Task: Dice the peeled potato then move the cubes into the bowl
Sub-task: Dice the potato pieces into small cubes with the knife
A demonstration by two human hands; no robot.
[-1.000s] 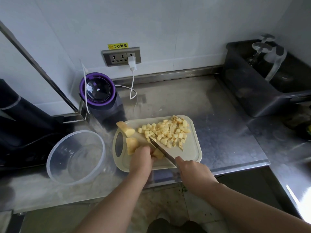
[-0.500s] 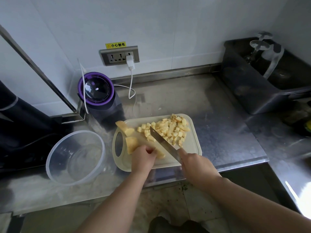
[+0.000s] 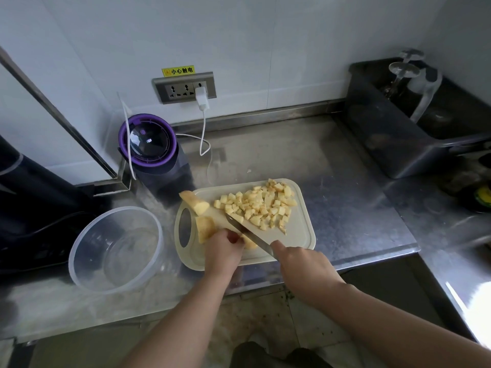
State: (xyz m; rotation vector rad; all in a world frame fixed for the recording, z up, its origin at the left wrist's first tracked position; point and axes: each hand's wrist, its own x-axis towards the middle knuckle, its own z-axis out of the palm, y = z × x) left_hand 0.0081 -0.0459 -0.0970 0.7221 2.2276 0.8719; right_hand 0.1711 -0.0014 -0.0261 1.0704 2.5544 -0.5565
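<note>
A cream cutting board point(image 3: 300, 235) lies at the steel counter's front edge. A heap of yellow potato cubes point(image 3: 263, 205) covers its far right part. Two uncut potato chunks lie on the left: one point(image 3: 194, 203) at the far corner, another point(image 3: 206, 228) by the handle hole. My left hand point(image 3: 224, 248) holds a small potato piece point(image 3: 249, 243) down on the board. My right hand point(image 3: 303, 261) grips a knife point(image 3: 248, 232), whose blade slants across the board beside the left fingers. A clear plastic bowl point(image 3: 117, 248) stands empty left of the board.
A purple-rimmed appliance point(image 3: 151, 147) stands behind the board, with a white cable point(image 3: 204, 134) running to the wall socket. A dark machine point(image 3: 32, 197) fills the far left. A dark bin point(image 3: 414, 120) sits at the back right. The counter edge runs just below the board.
The knife blade has shifted a little away from me across the board, its tip now near the cube heap. My left hand stays on the small potato piece.
</note>
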